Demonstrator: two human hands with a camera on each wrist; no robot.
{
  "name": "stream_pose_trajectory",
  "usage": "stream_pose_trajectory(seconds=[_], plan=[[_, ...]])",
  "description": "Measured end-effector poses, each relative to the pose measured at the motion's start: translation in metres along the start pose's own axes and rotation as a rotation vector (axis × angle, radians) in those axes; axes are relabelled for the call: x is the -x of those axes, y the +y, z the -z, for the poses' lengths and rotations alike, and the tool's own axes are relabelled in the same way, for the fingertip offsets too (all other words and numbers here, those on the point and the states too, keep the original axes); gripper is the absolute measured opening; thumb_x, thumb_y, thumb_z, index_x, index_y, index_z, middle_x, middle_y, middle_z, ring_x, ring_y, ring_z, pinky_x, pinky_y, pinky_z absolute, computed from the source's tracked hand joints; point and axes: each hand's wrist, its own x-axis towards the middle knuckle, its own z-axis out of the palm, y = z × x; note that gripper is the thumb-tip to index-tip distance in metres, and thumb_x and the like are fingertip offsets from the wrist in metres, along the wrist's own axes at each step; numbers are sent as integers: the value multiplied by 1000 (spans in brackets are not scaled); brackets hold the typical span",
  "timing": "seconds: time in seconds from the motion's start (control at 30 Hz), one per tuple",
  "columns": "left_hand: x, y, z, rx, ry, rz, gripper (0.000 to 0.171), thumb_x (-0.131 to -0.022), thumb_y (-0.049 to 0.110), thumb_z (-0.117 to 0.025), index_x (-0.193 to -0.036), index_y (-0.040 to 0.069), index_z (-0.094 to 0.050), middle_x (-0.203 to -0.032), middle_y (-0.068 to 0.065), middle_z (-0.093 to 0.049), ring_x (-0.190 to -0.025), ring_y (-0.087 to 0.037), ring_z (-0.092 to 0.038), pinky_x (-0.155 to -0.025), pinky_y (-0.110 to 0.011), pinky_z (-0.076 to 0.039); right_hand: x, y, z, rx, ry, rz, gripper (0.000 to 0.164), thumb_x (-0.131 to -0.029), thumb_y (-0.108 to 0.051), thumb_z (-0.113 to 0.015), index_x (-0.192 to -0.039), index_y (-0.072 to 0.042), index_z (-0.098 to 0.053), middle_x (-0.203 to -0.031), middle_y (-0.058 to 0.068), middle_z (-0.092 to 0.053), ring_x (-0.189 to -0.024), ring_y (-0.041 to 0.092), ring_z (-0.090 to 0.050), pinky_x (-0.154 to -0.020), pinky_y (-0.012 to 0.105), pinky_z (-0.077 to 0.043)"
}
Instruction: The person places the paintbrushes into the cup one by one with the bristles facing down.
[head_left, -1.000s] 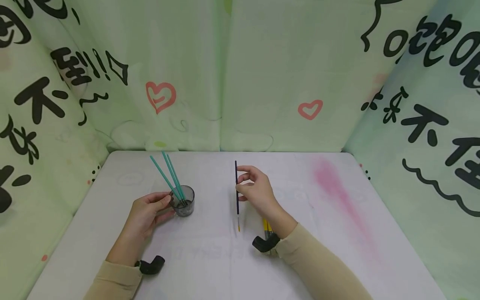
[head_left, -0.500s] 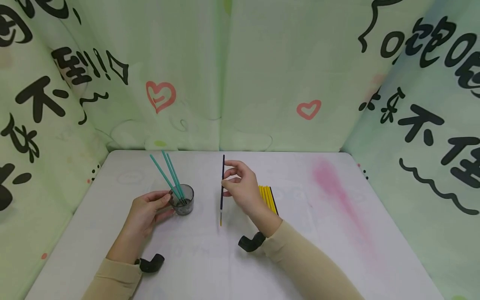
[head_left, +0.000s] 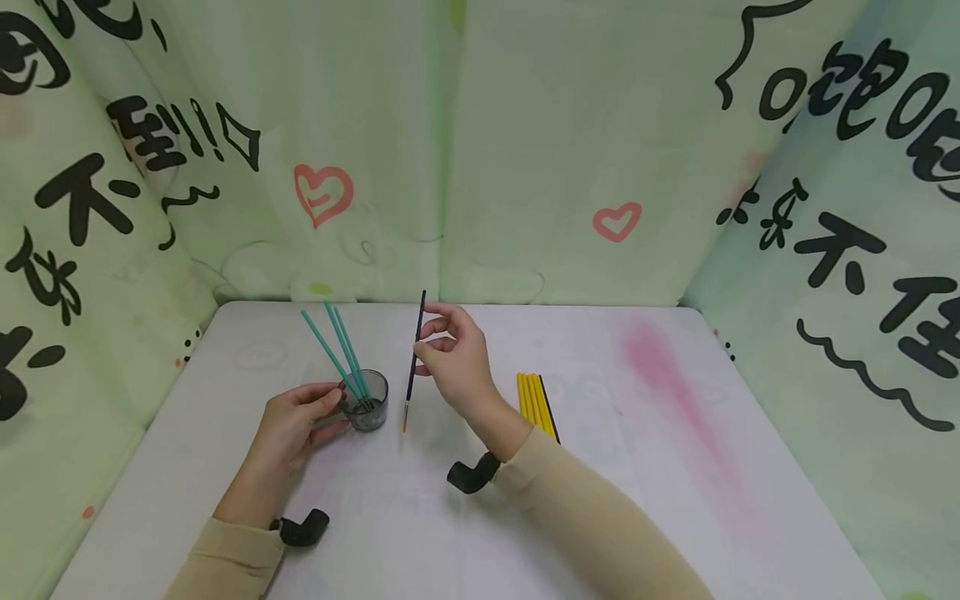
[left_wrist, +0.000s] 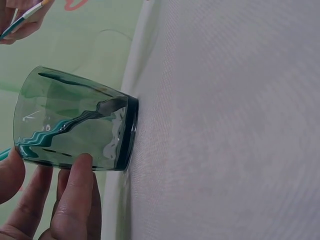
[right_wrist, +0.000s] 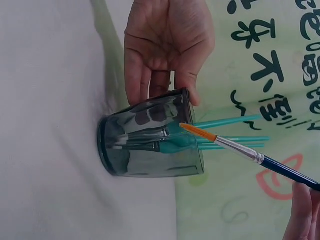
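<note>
My left hand (head_left: 292, 429) holds the side of a smoky clear glass (left_wrist: 75, 120) that stands upright on the table, thumb near the rim. Several teal-handled paintbrushes (right_wrist: 230, 140) lean inside it, bristles down at the glass bottom. To the right, my right hand (head_left: 459, 358) pinches a dark blue paintbrush (head_left: 414, 354) between thumb and fingers. That brush is held nearly upright with its orange bristles (right_wrist: 197, 131) pointing down. In the head view the bristle tip is a little right of the glass; in the right wrist view it overlaps the rim.
Several yellow-handled brushes (head_left: 531, 400) lie side by side on the white table (head_left: 637, 517), with a dark-handled one (head_left: 550, 408) at their right; my right forearm hides their lower ends. A pink stain (head_left: 675, 392) marks the cloth at right. Light green curtains (head_left: 525, 150) enclose the table.
My right hand has carried the dark blue brush leftward and slightly away from me, closer to the glass, uncovering more of the yellow brushes. My left hand and the glass have stayed put.
</note>
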Motion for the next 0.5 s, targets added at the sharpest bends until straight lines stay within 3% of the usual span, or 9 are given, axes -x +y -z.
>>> stream_pose_trajectory(seconds=[0.3,0.5], plan=[[-1,0,0,-7,-3,2,35,-105,10,-71,-137,-3,-67,-103,9,-74,-95,-8,-74,-91,-33,-69,-7,-7,-20,-87,34,40,56,-90,17,-66,-140,-9,-62,-98,0,-61,-74,15,-67,-64,33,-69],[-2,-1,-2,-44,24,8,42,-106,12,-70,-143,-6,-61,-102,8,-71,-95,-8,-73,-92,-35,-68,-13,-7,-31,-78,70,60,54,-93,15,-68,-139,-12,-62,-98,0,-61,-79,13,-67,-70,38,-71]])
